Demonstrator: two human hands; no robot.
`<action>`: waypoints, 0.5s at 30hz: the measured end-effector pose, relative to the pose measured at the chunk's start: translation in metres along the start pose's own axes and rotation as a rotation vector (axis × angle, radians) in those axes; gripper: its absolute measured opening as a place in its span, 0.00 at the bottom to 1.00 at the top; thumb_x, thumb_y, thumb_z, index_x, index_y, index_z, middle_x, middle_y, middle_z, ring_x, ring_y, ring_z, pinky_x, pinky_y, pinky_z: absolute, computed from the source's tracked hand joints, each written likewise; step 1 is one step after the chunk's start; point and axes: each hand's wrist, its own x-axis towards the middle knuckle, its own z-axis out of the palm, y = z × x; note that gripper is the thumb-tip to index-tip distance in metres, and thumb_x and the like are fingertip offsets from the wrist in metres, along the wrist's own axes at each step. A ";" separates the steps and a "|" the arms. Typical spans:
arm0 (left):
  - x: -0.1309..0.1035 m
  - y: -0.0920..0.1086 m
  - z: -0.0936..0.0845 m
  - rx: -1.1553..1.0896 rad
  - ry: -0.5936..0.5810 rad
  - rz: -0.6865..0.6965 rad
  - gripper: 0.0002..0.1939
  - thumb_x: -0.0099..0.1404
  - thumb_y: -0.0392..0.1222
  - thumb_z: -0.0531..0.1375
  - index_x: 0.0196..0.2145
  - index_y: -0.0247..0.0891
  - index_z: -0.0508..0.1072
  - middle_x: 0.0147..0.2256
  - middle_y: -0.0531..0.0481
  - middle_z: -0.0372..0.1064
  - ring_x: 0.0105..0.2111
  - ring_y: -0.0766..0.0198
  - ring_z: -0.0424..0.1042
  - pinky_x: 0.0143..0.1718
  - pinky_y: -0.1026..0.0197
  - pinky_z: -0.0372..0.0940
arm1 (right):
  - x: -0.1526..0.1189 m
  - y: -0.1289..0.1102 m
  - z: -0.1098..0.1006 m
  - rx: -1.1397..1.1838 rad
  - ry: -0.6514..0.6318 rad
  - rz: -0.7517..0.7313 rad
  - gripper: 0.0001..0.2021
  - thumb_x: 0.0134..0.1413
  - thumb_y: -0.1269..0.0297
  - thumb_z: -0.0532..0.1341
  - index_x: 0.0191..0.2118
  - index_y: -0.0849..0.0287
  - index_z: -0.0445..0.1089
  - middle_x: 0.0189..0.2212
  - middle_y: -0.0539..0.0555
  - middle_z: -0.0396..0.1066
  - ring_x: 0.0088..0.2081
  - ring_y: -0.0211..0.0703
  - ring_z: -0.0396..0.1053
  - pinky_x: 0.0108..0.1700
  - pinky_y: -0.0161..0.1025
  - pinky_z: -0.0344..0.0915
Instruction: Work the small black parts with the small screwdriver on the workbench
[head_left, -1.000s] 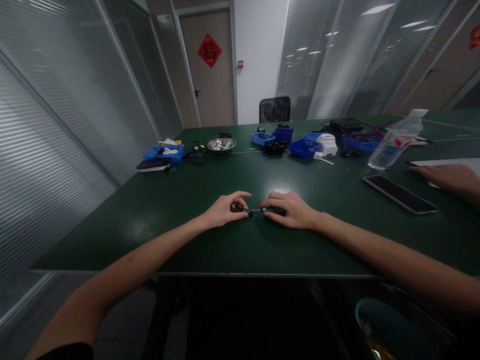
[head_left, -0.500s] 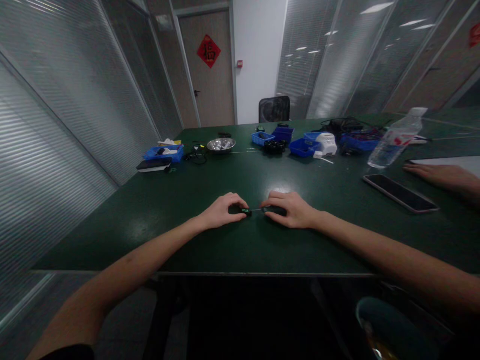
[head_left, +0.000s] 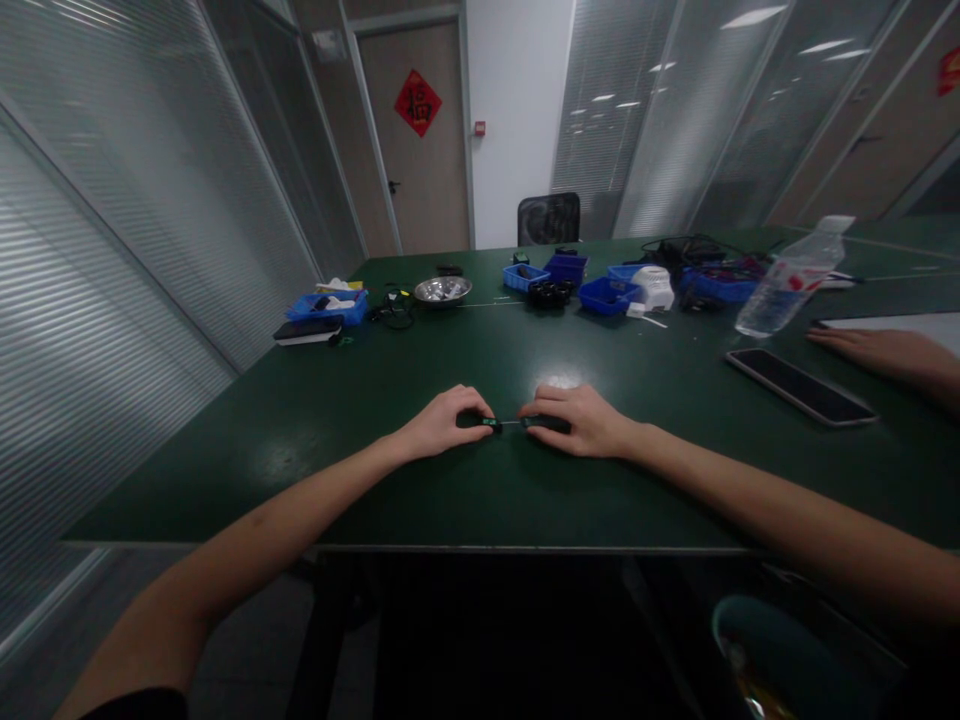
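My left hand (head_left: 447, 422) pinches a small black piece with green on it (head_left: 491, 423) between thumb and fingers, low over the green table. It is too small to name more exactly. My right hand (head_left: 581, 420) is closed round the dark handle of a screwdriver (head_left: 546, 424). The thin metal shaft lies level and points left, and its tip meets the black piece or stops close beside it; I cannot tell which.
A phone (head_left: 799, 386), a water bottle (head_left: 795, 278) and another person's hand (head_left: 885, 355) are to the right. Farther back are blue trays (head_left: 604, 297), a metal bowl (head_left: 443, 291), cables (head_left: 394, 308) and a black case (head_left: 309, 331). The table's front edge (head_left: 525, 547) runs below my hands.
My right hand and the screwdriver have shifted very slightly left, toward the black piece. My left hand is almost still.
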 end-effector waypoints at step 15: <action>-0.001 0.001 -0.002 0.016 -0.003 0.025 0.09 0.75 0.45 0.66 0.48 0.39 0.79 0.48 0.44 0.75 0.50 0.53 0.72 0.53 0.52 0.65 | 0.001 -0.003 -0.001 -0.026 -0.024 -0.034 0.20 0.78 0.51 0.56 0.61 0.55 0.76 0.44 0.57 0.75 0.36 0.43 0.72 0.35 0.39 0.63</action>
